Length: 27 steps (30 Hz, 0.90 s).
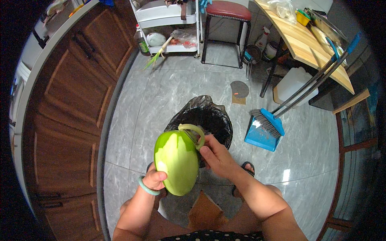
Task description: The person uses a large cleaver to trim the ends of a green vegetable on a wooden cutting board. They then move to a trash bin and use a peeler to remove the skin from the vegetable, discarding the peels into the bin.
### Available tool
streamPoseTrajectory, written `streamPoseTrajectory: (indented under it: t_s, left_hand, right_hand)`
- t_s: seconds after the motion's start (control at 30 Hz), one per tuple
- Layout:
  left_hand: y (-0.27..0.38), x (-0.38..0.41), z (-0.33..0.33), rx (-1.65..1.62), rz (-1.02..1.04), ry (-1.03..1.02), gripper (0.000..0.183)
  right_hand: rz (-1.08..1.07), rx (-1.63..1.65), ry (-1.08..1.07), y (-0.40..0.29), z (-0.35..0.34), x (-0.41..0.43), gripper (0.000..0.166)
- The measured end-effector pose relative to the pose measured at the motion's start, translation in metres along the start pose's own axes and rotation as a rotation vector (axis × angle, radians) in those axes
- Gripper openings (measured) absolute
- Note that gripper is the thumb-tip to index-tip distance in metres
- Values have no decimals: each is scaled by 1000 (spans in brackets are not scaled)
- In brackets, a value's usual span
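My left hand [155, 177] holds a large, oval green gourd or melon [178, 165] from its left side, tilted above the floor. Pale flesh shows over most of the facing side, while darker green skin remains around the top. In my right hand [217, 156] is a peeler [200, 135] with a curved pale green frame, its metal part against the fruit's upper right. Just beyond, partly hidden by the fruit, stands a bin lined with a black plastic bag [188, 116].
A blue dustpan [261, 137] with a broom [267, 122] stands at right, near a wooden table [304, 45]. Brown cabinets [69, 90] line the left. A white trolley [169, 18] and red-topped stool [228, 10] stand ahead; a scallion [158, 55] hangs off the trolley.
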State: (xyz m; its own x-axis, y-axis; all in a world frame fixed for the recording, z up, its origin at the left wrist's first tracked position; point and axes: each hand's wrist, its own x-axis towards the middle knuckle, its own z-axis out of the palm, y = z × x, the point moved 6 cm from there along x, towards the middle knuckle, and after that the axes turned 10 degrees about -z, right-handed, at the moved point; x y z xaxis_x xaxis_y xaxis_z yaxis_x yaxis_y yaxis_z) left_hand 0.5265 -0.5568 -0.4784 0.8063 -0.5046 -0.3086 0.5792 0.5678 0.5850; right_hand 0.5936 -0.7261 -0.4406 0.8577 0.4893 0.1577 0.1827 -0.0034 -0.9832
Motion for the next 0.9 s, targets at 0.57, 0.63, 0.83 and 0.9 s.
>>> streamPoseTrajectory:
  t_s: [0.57,0.63,0.83,0.9]
  left_hand:
    - [29,-6,9,670,217,222,102]
    - [31,-6,7,655,208,194,103]
    - [31,-15,16,604,208,154,104]
    - [35,-10,7,710,228,163,104]
  right_hand:
    - [-221,-591,-59,-37,2,-4,24]
    - [-156,-607,-76,-32,0,-3,24]
    - [159,-668,-86,22,-21,-17,27]
    - [263,-646,-21,33,-23,-21,29]
